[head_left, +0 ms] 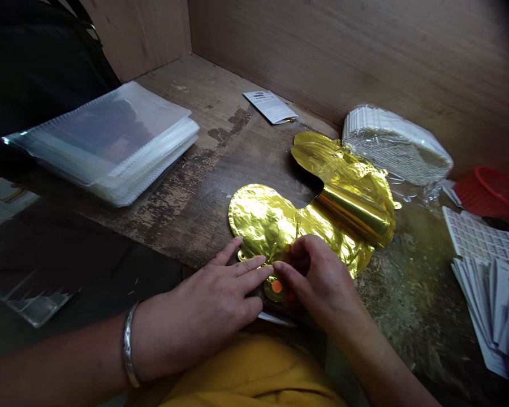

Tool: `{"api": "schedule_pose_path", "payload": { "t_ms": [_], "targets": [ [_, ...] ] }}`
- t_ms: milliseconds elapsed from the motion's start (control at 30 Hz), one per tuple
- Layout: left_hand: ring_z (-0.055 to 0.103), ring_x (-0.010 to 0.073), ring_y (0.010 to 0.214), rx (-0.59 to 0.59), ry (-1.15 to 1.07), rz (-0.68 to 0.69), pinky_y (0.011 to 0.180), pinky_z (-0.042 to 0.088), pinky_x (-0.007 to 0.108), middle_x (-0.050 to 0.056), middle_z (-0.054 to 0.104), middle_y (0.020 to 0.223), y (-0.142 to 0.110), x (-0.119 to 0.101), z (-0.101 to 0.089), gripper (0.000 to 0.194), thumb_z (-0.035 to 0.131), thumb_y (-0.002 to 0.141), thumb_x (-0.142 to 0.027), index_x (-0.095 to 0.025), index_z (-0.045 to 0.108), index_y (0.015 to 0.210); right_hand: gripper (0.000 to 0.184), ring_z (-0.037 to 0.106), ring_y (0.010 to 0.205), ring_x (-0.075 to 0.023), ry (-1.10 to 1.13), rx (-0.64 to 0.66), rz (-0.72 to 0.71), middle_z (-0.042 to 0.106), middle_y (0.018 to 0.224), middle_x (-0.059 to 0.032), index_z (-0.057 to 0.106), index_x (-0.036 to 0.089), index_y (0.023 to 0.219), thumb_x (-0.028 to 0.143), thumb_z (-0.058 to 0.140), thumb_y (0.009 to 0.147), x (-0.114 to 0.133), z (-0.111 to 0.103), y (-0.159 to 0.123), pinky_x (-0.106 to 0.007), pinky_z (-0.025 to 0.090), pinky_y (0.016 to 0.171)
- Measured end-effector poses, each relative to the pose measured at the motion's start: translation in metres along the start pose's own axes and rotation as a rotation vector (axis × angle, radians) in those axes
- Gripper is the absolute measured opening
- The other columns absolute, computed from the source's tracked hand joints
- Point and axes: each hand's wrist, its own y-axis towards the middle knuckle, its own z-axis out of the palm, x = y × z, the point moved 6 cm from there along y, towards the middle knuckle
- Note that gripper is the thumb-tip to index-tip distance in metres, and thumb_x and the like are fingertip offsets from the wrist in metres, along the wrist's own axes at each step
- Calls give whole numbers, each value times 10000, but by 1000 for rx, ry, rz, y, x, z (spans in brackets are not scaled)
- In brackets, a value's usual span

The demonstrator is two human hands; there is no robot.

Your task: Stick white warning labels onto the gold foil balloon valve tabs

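A crumpled gold foil balloon (267, 223) lies flat on the worn wooden worktop (195, 181), with its far end folded and partly rolled over. My left hand (207, 305) rests on the near edge of the foil, fingers spread and pointing right. My right hand (318, 277) pinches the foil at the near end, beside a small orange round spot (276, 286). Its fingers hide part of the foil tab there.
A stack of clear plastic sleeves (110, 144) lies to the left. A printed slip (270, 106) sits by the back wall. To the right are a plastic-wrapped white bundle (396, 144), a red basket (490, 192), label sheets (483, 240) and white papers (494, 311).
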Motion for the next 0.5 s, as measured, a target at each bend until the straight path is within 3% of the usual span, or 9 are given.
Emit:
{"api": "schedule_pose_path", "payload": {
  "t_ms": [67, 167, 267, 300, 400, 500],
  "targets": [
    [456, 254, 1336, 26, -17, -7, 1188, 10, 552, 106, 508, 1426, -2, 3, 4, 95, 589, 880, -190, -198, 606, 787, 360, 573, 735, -206, -46, -79, 28, 608, 824, -18, 529, 219, 863, 488, 732, 736, -10, -3, 2, -327, 436, 632],
    [440, 254, 1349, 24, -38, -11, 1189, 1, 540, 99, 494, 1439, -4, 3, 5, 86, 593, 874, -192, -203, 606, 790, 275, 552, 693, -208, -164, -236, -33, 586, 771, -30, 531, 209, 785, 448, 660, 827, -19, -11, 3, -343, 437, 610],
    [434, 243, 1351, 61, -79, -50, 1196, 20, 527, 72, 514, 1422, -4, 3, -3, 89, 575, 874, -177, -203, 596, 792, 102, 578, 787, -234, -212, -461, -259, 625, 837, -89, 597, 165, 880, 230, 531, 921, -9, -24, -13, -389, 485, 705],
    [414, 245, 1364, 73, -89, -73, 1197, 39, 525, 63, 519, 1415, -4, 3, -8, 88, 564, 877, -173, -202, 596, 799, 105, 589, 859, -244, -194, -473, -378, 647, 906, -111, 617, 148, 956, 188, 529, 918, -2, -24, -22, -403, 498, 769],
    [353, 258, 1392, 106, -100, -150, 1192, 113, 520, 58, 519, 1393, -8, 5, -21, 88, 534, 883, -166, -204, 605, 847, 290, 573, 1058, -264, -159, -240, -664, 662, 1152, -135, 615, 138, 1156, 184, 633, 870, 20, -6, -47, -417, 501, 917],
    [395, 234, 1352, 100, -106, -148, 1192, 129, 496, 42, 564, 1319, -14, 3, -23, 99, 532, 874, -153, -215, 605, 850, 368, 572, 1095, -275, -164, -147, -737, 651, 1238, -152, 608, 92, 1209, 163, 663, 852, 28, 9, -62, -420, 519, 931]
  ]
}}
